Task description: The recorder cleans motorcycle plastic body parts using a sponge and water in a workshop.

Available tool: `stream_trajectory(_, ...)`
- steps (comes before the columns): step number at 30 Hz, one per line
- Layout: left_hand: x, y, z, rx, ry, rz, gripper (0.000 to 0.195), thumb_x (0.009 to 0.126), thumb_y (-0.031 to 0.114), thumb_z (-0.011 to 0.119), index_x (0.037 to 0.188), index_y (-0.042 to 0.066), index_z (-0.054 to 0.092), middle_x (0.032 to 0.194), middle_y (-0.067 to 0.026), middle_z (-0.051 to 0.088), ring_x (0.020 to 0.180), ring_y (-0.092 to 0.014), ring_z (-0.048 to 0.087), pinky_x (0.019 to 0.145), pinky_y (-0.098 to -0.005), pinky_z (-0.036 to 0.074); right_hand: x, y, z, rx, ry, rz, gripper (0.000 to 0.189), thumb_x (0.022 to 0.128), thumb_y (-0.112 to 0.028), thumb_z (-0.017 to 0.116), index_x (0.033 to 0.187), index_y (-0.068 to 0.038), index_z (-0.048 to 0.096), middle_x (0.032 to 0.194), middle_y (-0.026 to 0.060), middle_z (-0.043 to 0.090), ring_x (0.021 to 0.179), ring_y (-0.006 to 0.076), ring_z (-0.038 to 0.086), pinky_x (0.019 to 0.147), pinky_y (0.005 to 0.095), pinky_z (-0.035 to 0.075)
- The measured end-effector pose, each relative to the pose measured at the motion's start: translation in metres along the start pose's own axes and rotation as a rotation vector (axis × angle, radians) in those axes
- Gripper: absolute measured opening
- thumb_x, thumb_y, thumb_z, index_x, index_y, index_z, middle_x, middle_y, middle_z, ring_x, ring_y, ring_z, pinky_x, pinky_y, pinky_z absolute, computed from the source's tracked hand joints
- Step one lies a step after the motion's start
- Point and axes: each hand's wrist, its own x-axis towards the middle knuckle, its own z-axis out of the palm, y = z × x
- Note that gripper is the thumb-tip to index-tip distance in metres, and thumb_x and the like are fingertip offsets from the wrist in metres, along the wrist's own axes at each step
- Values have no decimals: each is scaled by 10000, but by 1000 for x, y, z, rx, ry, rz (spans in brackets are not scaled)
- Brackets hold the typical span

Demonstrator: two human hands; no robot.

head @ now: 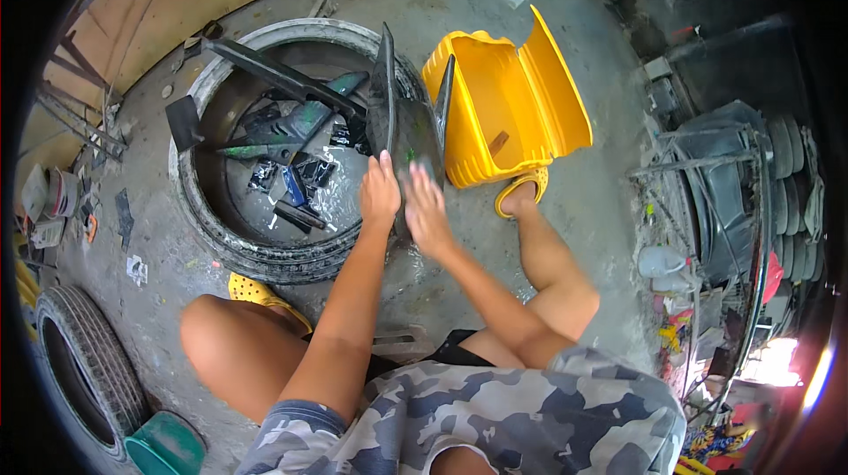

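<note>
A wet, dark panel [414,133] with raised pointed edges stands over the right rim of a tire basin [265,253]. My left hand [380,191] grips its near left edge. Blurred by motion, my right hand [425,210] lies against or just over the panel's inner face; whether it holds something small is hidden. Water fills the basin, where dark plastic pieces [321,173], a blue piece [294,186] and a green-marked dark part [298,127] lie. Across its rim rests a long black bar-like part [278,74].
A yellow open container [454,110] stands right of the basin, beside my foot in a yellow clog [540,177]. A loose tire [99,356] and a green plastic object [165,445] are at lower left. A metal rack [758,210] with stacked items stands right.
</note>
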Motion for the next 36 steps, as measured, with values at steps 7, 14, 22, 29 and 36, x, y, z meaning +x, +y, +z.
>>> stream_trajectory(7, 5, 7, 8, 12, -36, 1, 593, 990, 439, 261, 1043, -71, 558, 993, -359, 586, 968, -503, 554, 848, -532, 425, 120, 26, -14, -106, 48, 75, 511, 976, -264, 235, 1403, -3, 339, 1468, 166, 326, 1389, 294, 245, 1117, 413, 173)
stream_trajectory(14, 4, 0, -2, 43, -19, -63, 617, 999, 418, 237, 1010, -100, 572, 991, -362, 581, 982, -502, 546, 854, -533, 419, 61, 5, -17, -138, -67, -44, 515, 974, -268, 234, 1446, -71, 298, 1511, 130, 261, 1416, 272, 198, 1126, 431, 143)
stream_trajectory(22, 18, -15, -5, 10, -45, -123, 655, 990, 449, 217, 1045, -92, 581, 1027, -359, 578, 1014, -495, 540, 883, -524, 413, 54, -8, -18, -330, -98, -126, 504, 925, -232, 372, 1400, -64, 361, 1482, 140, 309, 1389, 288, 256, 1116, 442, 209)
stream_trajectory(29, 1, 18, 3, -53, -84, -149, 687, 981, 488, 245, 1042, -121, 557, 1057, -381, 553, 1046, -493, 523, 894, -503, 406, 105, 65, -64, -375, -106, -72, 518, 926, -214, 399, 1414, -61, 321, 1458, 151, 346, 1368, 265, 298, 1116, 450, 201)
stream_trajectory(36, 2, 12, -11, 110, -90, -153, 737, 895, 613, 391, 1108, -76, 543, 1037, -330, 599, 1004, -467, 570, 868, -512, 440, 19, 30, -29, -228, -76, 116, 579, 936, -265, 400, 1428, 10, 264, 1477, 188, 293, 1393, 289, 247, 1111, 463, 181)
